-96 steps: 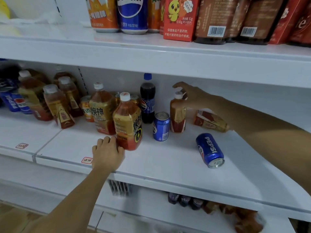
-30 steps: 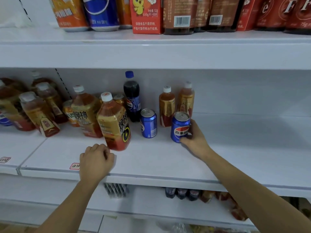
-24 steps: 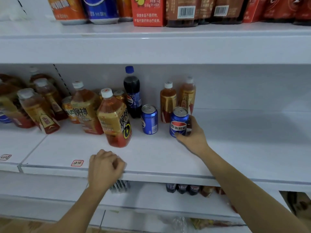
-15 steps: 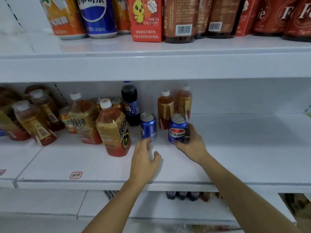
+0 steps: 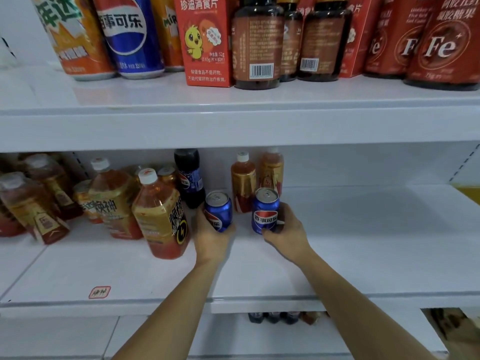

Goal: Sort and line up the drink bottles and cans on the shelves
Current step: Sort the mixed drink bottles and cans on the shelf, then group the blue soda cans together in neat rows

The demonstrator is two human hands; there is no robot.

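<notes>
Gripping a blue aluminium Pepsi can point(image 5: 218, 214) each, both hands were at work on the white metal middle shelf point(image 5: 363, 242). I logged the left hand point(image 5: 211, 236) with fingers curled round the left can, which stood tilted a little, its round logo only partly readable. The right hand point(image 5: 288, 233) held a second blue aluminium can point(image 5: 265, 211), upright, thumb at its base and fingers wrapped behind it; its label read 百事可乐. The two cans stood near each other but apart.

Just behind them I noted two small amber tea bottles with white caps and gold-red wrappers point(image 5: 243, 183), side by side near the back wall. A dark cola bottle with a blue Pepsi label point(image 5: 188, 178) stood to the left of the left can. Beside the left hand was a large orange-drink plastic bottle with a white cap point(image 5: 159, 214), its gold label carrying black characters and a lightning-bolt mark. More amber bottles crowded further left, too blurred to read.

On the white upper shelf point(image 5: 155, 97) I read an orange can point(image 5: 70, 37), a tall blue 百事可乐 can point(image 5: 127, 35), a red carton with a yellow chick point(image 5: 202, 40) headed 珍迪消食片, brown jars with barcodes point(image 5: 257, 42), and red tubs marked "Fe" point(image 5: 441, 42).
</notes>
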